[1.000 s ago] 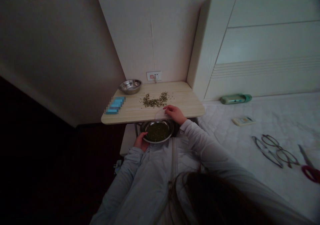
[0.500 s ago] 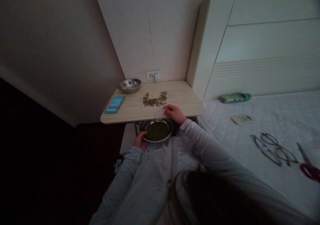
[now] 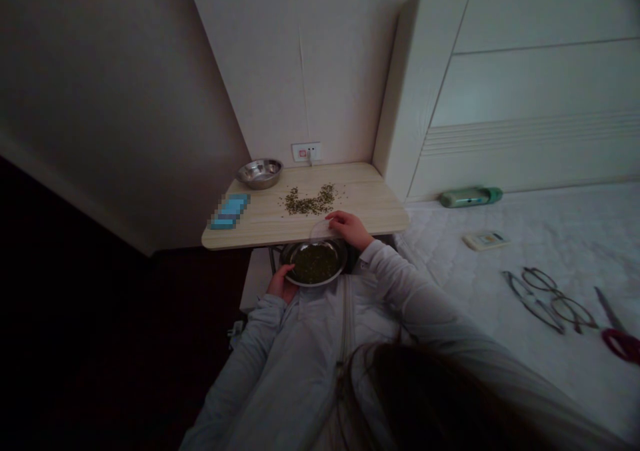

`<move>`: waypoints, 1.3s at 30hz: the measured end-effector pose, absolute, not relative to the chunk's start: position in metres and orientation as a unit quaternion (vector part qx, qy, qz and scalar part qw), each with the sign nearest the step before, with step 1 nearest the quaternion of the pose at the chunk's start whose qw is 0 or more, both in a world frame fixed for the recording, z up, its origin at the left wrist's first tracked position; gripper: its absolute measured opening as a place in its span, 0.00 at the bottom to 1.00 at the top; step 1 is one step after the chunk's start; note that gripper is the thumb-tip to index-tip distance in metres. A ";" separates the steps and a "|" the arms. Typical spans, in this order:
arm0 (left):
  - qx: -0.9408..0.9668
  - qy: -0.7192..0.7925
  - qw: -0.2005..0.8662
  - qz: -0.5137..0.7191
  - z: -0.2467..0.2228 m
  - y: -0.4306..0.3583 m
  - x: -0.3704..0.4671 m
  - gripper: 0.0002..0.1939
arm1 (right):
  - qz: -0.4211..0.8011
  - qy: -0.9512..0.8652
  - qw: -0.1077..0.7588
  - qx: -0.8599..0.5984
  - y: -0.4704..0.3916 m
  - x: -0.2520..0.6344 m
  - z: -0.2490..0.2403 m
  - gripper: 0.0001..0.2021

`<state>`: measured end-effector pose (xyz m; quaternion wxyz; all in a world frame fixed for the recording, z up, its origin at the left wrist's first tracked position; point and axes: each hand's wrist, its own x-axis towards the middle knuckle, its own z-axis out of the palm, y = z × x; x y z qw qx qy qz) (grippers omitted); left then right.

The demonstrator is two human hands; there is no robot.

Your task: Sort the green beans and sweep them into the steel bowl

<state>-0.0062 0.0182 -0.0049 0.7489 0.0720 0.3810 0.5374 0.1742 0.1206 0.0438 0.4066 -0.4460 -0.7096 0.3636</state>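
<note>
My left hand [image 3: 283, 283] grips the left rim of a metal bowl [image 3: 320, 281], thumb over the edge. Small green beans [image 3: 313, 263] fill the bowl, which sits below the table's front edge, against my body. Between the fingers of my right hand [image 3: 349, 227] is a thin, clear, round plastic piece [image 3: 321, 231], at the table's front edge above the bowl. More green beans [image 3: 310, 201] lie scattered on the wooden table [image 3: 375, 201], just beyond my right hand.
A second metal bowl [image 3: 259, 174] stands at the table's back left, behind a blurred blue phone-like object [image 3: 230, 211]. A wall socket [image 3: 306, 151] is behind the table. On the bed [image 3: 450, 284] lie a green bottle [image 3: 471, 197], a remote control [image 3: 485, 239], glasses [image 3: 560, 301] and red-handled scissors [image 3: 620, 344].
</note>
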 end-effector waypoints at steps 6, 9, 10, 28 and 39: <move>0.072 0.390 0.736 0.548 -0.003 0.018 -0.006 0.16 | 0.376 -0.705 0.408 -0.442 0.119 0.174 0.047 0.12; 0.068 0.395 0.731 0.552 -0.004 0.019 -0.006 0.14 | 0.371 -0.705 0.407 -0.448 0.119 0.174 0.047 0.12; 0.067 0.397 0.729 0.554 -0.004 0.019 -0.006 0.14 | 0.371 -0.705 0.408 -0.447 0.119 0.174 0.046 0.12; 0.076 0.395 0.731 0.551 -0.005 0.019 -0.006 0.14 | 0.373 -0.704 0.416 -0.439 0.120 0.174 0.046 0.12; 0.078 0.393 0.728 0.556 -0.005 0.019 -0.005 0.13 | 0.356 -0.709 0.410 -0.450 0.118 0.174 0.047 0.12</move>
